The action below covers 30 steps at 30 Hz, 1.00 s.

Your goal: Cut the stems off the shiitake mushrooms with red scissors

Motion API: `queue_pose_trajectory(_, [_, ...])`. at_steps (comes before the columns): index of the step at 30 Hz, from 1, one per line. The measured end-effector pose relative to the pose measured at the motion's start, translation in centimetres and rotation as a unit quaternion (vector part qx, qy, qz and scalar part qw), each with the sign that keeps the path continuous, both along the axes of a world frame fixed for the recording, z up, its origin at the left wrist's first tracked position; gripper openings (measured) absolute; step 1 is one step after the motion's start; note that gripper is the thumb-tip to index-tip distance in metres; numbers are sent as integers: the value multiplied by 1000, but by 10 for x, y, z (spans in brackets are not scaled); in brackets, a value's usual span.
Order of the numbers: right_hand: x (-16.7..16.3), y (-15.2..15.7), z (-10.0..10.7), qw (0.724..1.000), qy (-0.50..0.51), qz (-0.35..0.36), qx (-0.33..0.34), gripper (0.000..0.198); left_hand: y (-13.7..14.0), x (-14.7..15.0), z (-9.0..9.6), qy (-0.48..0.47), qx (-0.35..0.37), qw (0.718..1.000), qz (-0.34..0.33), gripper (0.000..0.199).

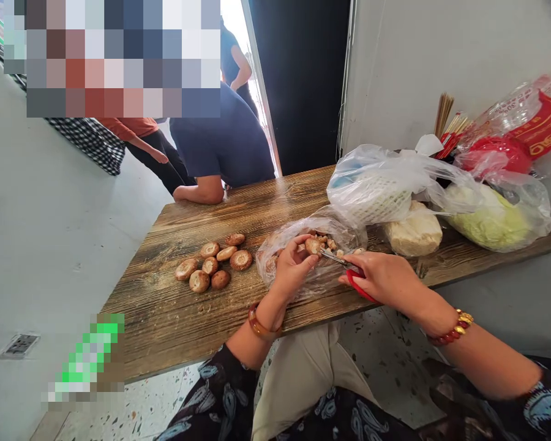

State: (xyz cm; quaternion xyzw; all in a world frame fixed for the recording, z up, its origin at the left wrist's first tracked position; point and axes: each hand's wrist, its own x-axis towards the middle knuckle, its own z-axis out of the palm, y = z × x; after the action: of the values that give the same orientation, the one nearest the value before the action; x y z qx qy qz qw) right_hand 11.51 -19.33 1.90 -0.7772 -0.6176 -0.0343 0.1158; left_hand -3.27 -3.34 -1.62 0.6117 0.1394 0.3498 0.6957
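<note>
My left hand [294, 264] pinches a brown mushroom [313, 245] over an open clear plastic bag [275, 245] that holds more mushrooms. My right hand [386, 278] grips red-handled scissors [354, 275], whose metal blades point at the held mushroom's stem. Several trimmed mushroom caps [213, 264] lie in a loose group on the wooden table [174, 312], left of the bag.
Plastic bags with white foam netting [381, 190], a pale block [416, 233], a cabbage [491, 220] and red packets [532, 131] crowd the table's right end by the wall. A person's arm [202, 193] leans on the far edge, with other people behind.
</note>
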Motion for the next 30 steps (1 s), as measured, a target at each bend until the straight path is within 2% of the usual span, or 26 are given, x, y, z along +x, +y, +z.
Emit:
queue_pose_trajectory(8, [2,-3,1,999,-25,1,28,44,-3,-1,5,10,-48,998,-31,50])
queue_pose_trajectory(11, [1,1,-4,999,11,9,33,41,-4,-2,6,11,-56,998,-42,50])
queue_pose_trajectory(14, [3,6,-13,988,150,26,42,40,-4,-3,8,12,-62,997,-36,49])
queue_pose_trajectory(17, [9,11,-25,934,354,33,47,53,-3,-4,9,8,-79,996,-38,48])
queue_pose_trajectory(19, [13,12,-30,906,419,24,48,59,-3,-4,10,3,-92,995,-47,47])
queue_pose_trajectory(20, [14,12,-32,912,407,15,48,59,-3,-4,11,3,-95,994,-52,46])
queue_pose_trajectory(21, [16,11,-34,929,367,3,48,56,-3,-4,11,5,-94,994,-57,46])
queue_pose_trajectory(24, [18,9,-39,984,171,-27,48,47,-2,-5,10,16,-61,997,-50,48])
queue_pose_trajectory(27, [18,8,-50,996,46,-44,60,47,-2,-6,7,23,-10,1000,-19,49])
queue_pose_trajectory(30, [16,9,-63,992,6,-74,102,49,-5,-7,5,27,31,999,20,43])
